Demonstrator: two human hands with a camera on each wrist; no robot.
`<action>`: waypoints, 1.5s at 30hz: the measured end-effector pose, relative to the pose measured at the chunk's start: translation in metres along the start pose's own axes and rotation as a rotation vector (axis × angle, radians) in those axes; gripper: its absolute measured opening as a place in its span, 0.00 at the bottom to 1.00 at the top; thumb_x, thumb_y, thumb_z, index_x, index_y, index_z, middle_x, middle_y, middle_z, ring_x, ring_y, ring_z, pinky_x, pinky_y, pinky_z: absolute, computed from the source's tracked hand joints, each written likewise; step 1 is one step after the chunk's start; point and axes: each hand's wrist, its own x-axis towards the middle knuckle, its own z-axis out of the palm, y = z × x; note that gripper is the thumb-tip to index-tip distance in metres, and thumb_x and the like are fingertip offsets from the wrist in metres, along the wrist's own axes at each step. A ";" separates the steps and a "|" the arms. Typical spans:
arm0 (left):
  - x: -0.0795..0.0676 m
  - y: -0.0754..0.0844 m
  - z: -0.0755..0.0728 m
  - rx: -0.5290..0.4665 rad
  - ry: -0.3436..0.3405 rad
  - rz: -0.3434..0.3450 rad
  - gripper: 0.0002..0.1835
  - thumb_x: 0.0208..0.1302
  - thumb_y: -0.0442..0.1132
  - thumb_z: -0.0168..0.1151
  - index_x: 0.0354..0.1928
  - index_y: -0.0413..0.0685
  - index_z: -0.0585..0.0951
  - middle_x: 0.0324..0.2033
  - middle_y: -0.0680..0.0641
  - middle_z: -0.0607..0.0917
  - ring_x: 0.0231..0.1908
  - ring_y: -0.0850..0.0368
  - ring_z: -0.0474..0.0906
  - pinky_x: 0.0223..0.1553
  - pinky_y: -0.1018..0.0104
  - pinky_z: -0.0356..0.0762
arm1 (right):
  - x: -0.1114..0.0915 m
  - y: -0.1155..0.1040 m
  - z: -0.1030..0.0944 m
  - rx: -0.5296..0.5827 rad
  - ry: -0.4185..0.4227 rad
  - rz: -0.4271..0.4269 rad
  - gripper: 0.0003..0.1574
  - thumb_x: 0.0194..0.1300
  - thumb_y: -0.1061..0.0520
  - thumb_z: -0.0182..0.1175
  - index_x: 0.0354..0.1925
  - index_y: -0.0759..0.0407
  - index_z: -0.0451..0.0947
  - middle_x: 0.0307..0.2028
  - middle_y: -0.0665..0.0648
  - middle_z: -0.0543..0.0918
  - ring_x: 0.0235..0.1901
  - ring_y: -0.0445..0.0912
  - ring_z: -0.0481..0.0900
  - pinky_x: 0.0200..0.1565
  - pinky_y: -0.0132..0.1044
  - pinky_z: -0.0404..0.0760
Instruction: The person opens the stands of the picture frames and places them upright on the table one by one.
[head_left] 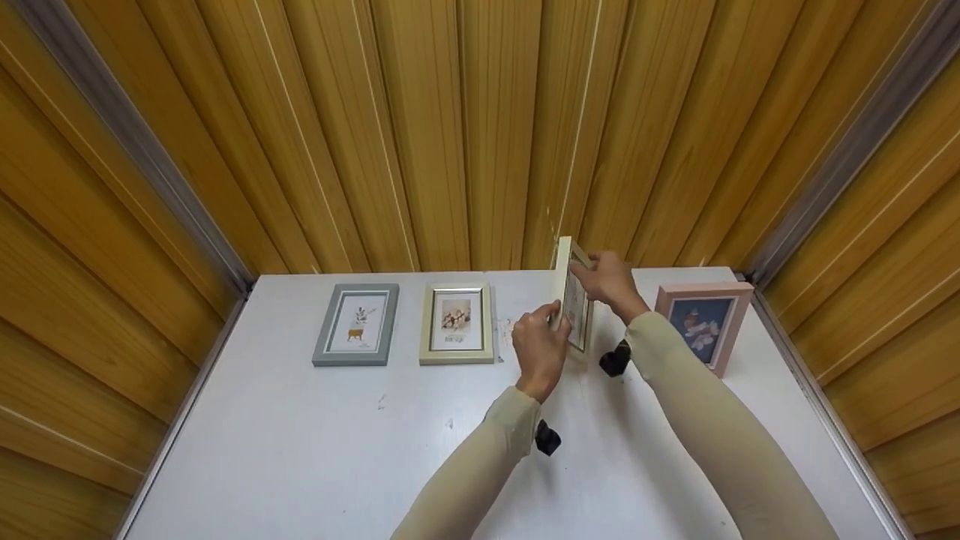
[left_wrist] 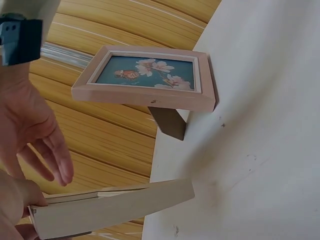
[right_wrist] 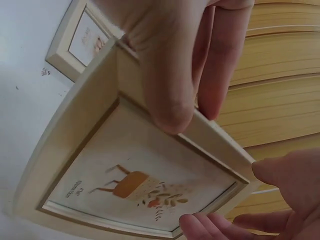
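Observation:
A cream picture frame [head_left: 574, 300] stands on edge between my hands above the white tabletop. Its print [right_wrist: 135, 190], an orange animal-like shape with leaves, shows in the right wrist view. My left hand [head_left: 540, 341] grips the frame by one corner; in the right wrist view its thumb [right_wrist: 170, 95] presses on the front border while other fingers go behind. My right hand [head_left: 611, 285] is at the frame's far side with loosely extended fingers [right_wrist: 200, 227] near the border. In the left wrist view that right hand [left_wrist: 35, 132] has a gap to the frame's edge.
A grey picture frame [head_left: 321, 330] and a second cream picture frame [head_left: 427, 330] are on the left of the white table [head_left: 300, 450]. A pink picture frame [head_left: 731, 330] stands on the right, propped by its back leg [left_wrist: 170, 124]. Wood-look panels [head_left: 495, 135] rise behind.

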 end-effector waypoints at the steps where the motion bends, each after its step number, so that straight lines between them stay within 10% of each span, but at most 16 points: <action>1: -0.001 0.001 0.001 0.004 0.004 0.007 0.13 0.58 0.34 0.75 0.45 0.43 0.91 0.37 0.48 0.92 0.31 0.57 0.86 0.31 0.66 0.81 | 0.000 -0.005 0.000 0.007 -0.002 0.013 0.43 0.77 0.42 0.54 0.75 0.70 0.60 0.62 0.71 0.76 0.50 0.58 0.82 0.47 0.45 0.85; 19: -0.005 0.014 0.009 0.089 0.121 0.126 0.09 0.56 0.36 0.78 0.39 0.46 0.92 0.28 0.52 0.90 0.23 0.59 0.80 0.23 0.68 0.75 | 0.005 -0.027 0.003 -0.053 0.114 -0.041 0.18 0.71 0.49 0.64 0.41 0.65 0.85 0.30 0.59 0.82 0.23 0.47 0.84 0.24 0.34 0.83; 30: -0.010 0.016 0.001 0.060 -0.009 0.111 0.13 0.60 0.39 0.76 0.47 0.45 0.90 0.36 0.51 0.91 0.30 0.61 0.82 0.29 0.73 0.79 | 0.005 -0.014 0.000 0.041 0.039 -0.025 0.24 0.73 0.49 0.62 0.56 0.66 0.82 0.44 0.64 0.83 0.37 0.51 0.85 0.33 0.39 0.87; 45: -0.012 -0.013 -0.022 -0.295 -0.257 0.127 0.27 0.68 0.45 0.70 0.64 0.39 0.79 0.58 0.42 0.85 0.47 0.51 0.85 0.47 0.55 0.84 | -0.005 0.010 -0.018 0.223 -0.074 -0.196 0.28 0.76 0.49 0.59 0.62 0.69 0.77 0.50 0.67 0.80 0.46 0.54 0.82 0.45 0.49 0.87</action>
